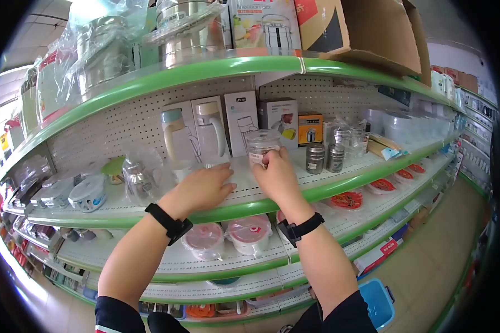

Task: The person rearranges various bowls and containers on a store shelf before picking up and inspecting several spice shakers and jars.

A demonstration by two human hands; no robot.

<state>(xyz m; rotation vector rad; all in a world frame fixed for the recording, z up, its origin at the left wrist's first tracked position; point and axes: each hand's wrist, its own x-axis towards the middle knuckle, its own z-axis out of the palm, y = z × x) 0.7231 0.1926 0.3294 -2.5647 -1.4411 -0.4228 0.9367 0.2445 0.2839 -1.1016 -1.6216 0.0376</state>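
My right hand point(275, 172) reaches onto the middle shelf with its fingers on a clear glass jar point(259, 143); the fingertips press against the jar's lower front, over its label. My left hand point(205, 186) is palm down at the shelf, fingers apart, with nothing in it. Just behind the left hand stand a pitcher with a cream lid point(208, 130) and one with a blue lid point(174, 136). To the right of the jar are two small metal-and-glass shakers, a left one point(315, 159) and a right one point(335, 158).
Behind the jar stand a white box point(241, 122), a grey box point(279, 119) and an orange box point(310, 129). A green shelf edge point(244, 211) runs below my hands. Overhead is an open cardboard box point(378, 39). A blue basket point(376, 304) sits on the floor.
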